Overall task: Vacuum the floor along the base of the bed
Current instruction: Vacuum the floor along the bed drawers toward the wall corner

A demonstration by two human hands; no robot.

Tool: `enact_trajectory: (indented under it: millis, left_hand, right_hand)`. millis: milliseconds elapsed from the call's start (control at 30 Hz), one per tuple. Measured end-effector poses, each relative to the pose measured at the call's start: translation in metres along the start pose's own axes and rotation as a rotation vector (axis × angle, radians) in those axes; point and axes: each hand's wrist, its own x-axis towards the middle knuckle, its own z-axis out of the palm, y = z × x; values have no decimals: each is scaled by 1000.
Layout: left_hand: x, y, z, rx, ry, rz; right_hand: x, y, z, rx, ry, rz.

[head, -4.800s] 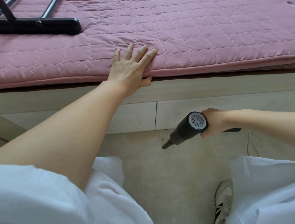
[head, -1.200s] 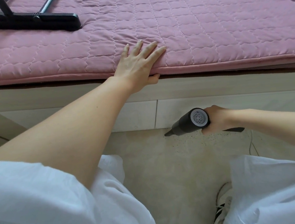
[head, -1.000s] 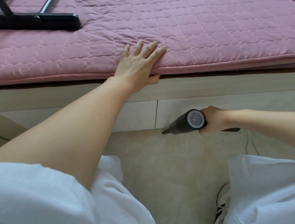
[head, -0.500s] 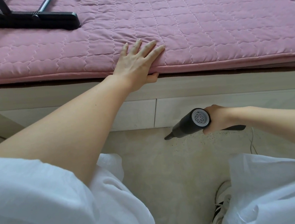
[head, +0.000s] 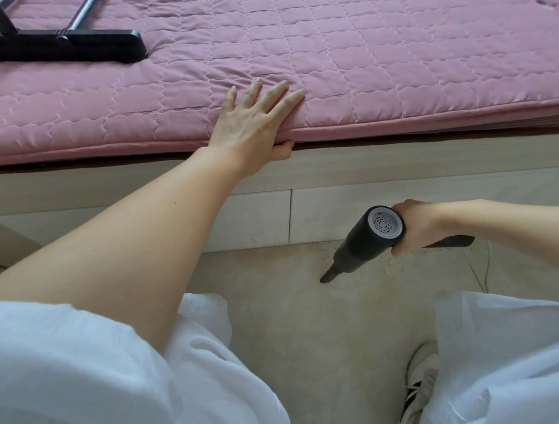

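Mid-task. Handheld vacuum point(head: 367, 243) is on the floor point(head: 314, 326) just in front of the bed base point(head: 255, 220), nozzle tip touching or almost touching the floor, can't tell which. Dark specks point(head: 406, 262) lie on the floor to the right of the nozzle, near the bed base under the right hand; the strip of floor left of the nozzle looks cleaner, no grit visible there. Judgement: a good part of the strip along the bed base is left, at least the speckled patch on the right.

Vacuum's long axis runs diagonal: rear filter cap up and toward the bed base, nozzle down, pointing left and away from the bed base. Handle sticks out right.

Right hand point(head: 413, 231) grips the vacuum, fingers wrapped round the handle. Left hand point(head: 254, 126) rests flat on the pink quilted mattress pad point(head: 394, 69) above the bed base, fingers spread and straight, thumb tucked under the pad's edge, bracing.

Black tool head point(head: 58, 48) with metal tubes lies on the pad, far left of the left hand. Thin white cable point(head: 485, 269) on the floor right of the vacuum.
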Motion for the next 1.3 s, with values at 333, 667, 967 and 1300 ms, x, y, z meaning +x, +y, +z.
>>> enact_trajectory:
  millis: [333,667,967,1300]
  left_hand:
    - [0,1,-1,-5,-2,-2]
    - [-6,-1,-3,1,11,16]
    - [-1,11,-7,-28,6,-23]
    - [21,52,-6,-35,-6,47]
  right_hand:
    - [4,-2,3,-4,24,5]
    - [3,-3,4,-55,9,-15]
    - [6,4,-8,-85,-22,-33]
    - [4,30,-11,-83,-79,-43]
